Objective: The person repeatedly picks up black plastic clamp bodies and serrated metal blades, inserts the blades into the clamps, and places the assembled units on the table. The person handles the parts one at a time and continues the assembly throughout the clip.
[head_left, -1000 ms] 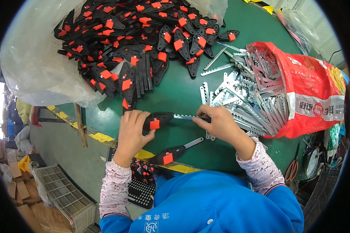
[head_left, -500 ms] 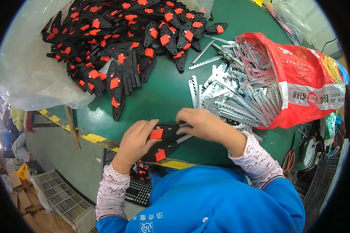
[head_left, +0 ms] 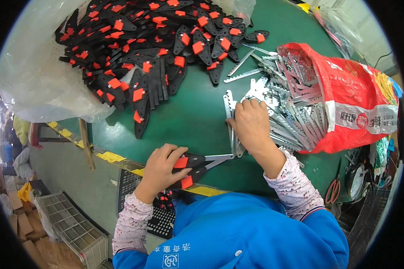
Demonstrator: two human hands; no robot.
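My left hand (head_left: 159, 168) is closed around two long black plastic pieces with red tabs, the upper one (head_left: 193, 160) lying above the lower one (head_left: 187, 181). A silver metal strip (head_left: 219, 158) sticks out from the right end of the upper piece, and another metal strip (head_left: 214, 164) slants from the lower one; their far ends nearly meet. My right hand (head_left: 254, 125) rests at the left side of a heap of toothed metal strips (head_left: 285, 121). Its fingers curl down over the strips, with the thumb out beside two upright-lying ones. The fingertips are hidden, so what they grip does not show.
A large pile of black pieces with red tabs (head_left: 152, 49) covers the back left of the green table (head_left: 188, 107), beside a clear plastic bag (head_left: 27, 85). The strips spill from a red sack (head_left: 350, 98) at right. Red-handled scissors (head_left: 333, 190) hang near the right edge.
My right hand has left the black pieces and moved up and right to the strip heap. The strips at the pieces' right ends now show more fully. My left hand stays nearly in place.
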